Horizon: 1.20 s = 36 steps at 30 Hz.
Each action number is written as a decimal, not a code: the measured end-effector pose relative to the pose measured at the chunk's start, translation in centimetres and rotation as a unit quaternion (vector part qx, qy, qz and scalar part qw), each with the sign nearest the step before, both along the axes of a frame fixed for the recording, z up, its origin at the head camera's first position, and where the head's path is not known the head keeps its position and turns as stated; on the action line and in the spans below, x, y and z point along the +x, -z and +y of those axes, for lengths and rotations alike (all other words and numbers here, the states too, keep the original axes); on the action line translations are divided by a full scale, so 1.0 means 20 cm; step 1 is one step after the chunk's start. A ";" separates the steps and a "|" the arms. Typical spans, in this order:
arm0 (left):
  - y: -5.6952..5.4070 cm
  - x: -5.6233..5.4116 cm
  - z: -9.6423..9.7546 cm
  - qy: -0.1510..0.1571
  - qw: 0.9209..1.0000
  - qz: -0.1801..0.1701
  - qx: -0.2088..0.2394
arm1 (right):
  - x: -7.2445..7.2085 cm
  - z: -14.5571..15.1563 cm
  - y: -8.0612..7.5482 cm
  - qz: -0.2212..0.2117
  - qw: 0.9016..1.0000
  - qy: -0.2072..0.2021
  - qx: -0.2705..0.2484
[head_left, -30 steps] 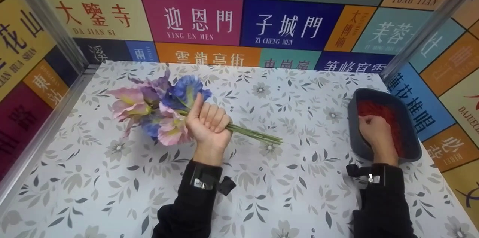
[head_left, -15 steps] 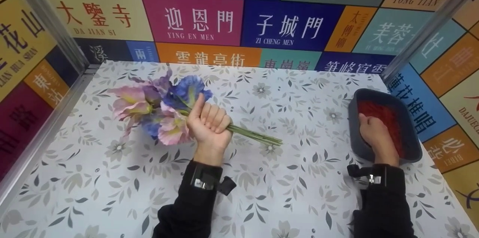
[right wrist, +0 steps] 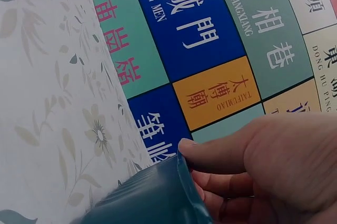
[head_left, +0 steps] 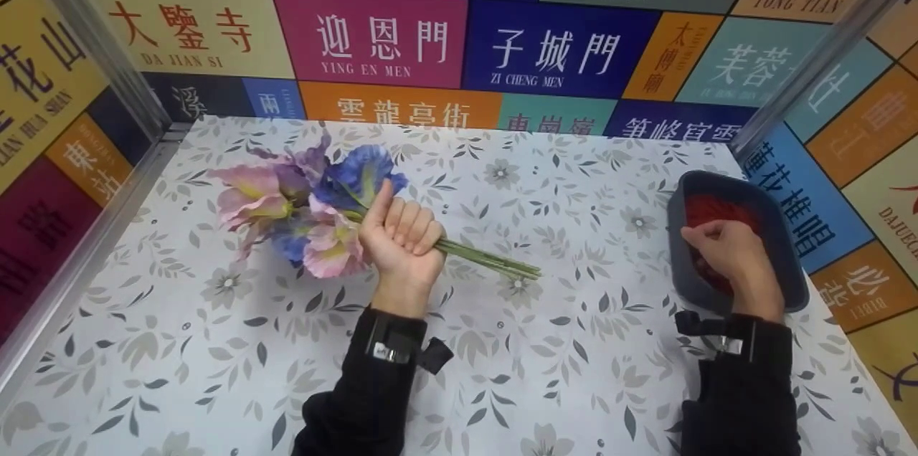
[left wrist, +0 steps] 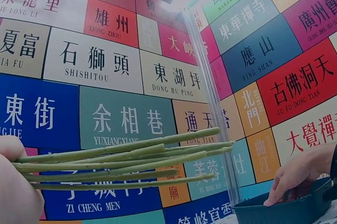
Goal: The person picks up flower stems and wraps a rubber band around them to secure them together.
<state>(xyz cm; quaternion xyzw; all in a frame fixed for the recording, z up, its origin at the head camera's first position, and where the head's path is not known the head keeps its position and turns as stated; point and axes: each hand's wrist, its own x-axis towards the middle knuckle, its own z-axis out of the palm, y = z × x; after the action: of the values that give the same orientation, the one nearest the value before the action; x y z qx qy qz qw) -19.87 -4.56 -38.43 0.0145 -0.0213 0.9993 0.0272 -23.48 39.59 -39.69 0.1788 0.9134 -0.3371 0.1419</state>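
Observation:
My left hand (head_left: 405, 237) grips a bouquet of artificial flowers (head_left: 333, 244) round its stems, thumb pointing up towards the blooms. Pink, purple and blue petals spread to the left of the fist. The bare green stems (left wrist: 126, 161) stick out to the right, large in the left wrist view. At the table's right side stands a dark blue-grey plastic bin (head_left: 789, 248) with red, shredded-looking filling (head_left: 717, 209). My right hand (head_left: 739, 252) reaches over it and pinches its left rim. In the right wrist view the thumb (right wrist: 216, 153) lies at the rim, with the other fingers inside.
A white cloth with a grey leaf and flower print covers the table (head_left: 545, 341). Panels of coloured name tiles (head_left: 369, 36) rise behind and at both sides, joined by metal corner posts (head_left: 810, 47).
My right hand has shifted slightly right and towards me along the bin, baring more of the red filling at the back. The left hand and bouquet have hardly moved.

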 end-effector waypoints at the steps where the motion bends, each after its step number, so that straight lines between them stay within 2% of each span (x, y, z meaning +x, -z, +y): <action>1: 0.00 0.00 0.00 0.000 1.000 0.002 0.000 | 0.00 0.00 0.00 0.009 1.000 0.008 0.008; 9: 0.01 0.00 0.00 -0.004 1.000 0.000 -0.006 | 0.02 -0.01 -0.05 0.062 0.994 0.035 0.085; 18: 0.00 0.00 0.01 -0.008 1.000 -0.010 -0.021 | 0.04 -0.04 -0.13 0.111 0.986 0.044 0.113; 21: 0.00 -0.01 0.01 -0.011 0.999 -0.012 -0.034 | 0.06 -0.06 -0.16 0.147 0.983 0.020 0.112; 24: 0.00 -0.01 0.01 -0.014 0.999 -0.015 -0.043 | 0.08 -0.11 -0.19 0.201 0.973 -0.039 0.104; 27: 0.00 -0.01 0.02 -0.015 0.999 -0.020 -0.039 | 0.11 -0.19 -0.22 0.274 0.951 -0.118 0.084; 30: 0.00 -0.01 0.02 -0.014 0.999 -0.017 -0.031 | 0.14 -0.30 -0.25 0.342 0.916 -0.206 0.033; 32: 0.00 -0.01 0.01 -0.013 0.999 -0.013 -0.029 | 0.16 -0.37 -0.27 0.378 0.882 -0.282 -0.011; 36: -0.01 0.00 0.02 -0.011 1.000 -0.006 -0.024 | 0.21 -0.49 -0.30 0.390 0.822 -0.408 -0.083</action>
<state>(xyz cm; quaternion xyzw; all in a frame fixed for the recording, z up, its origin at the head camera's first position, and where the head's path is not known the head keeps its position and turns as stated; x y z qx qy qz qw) -19.92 -4.25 -38.33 0.0078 0.0026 0.9998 0.0163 -19.25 29.73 -33.75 -0.3684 0.8507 -0.3645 -0.0874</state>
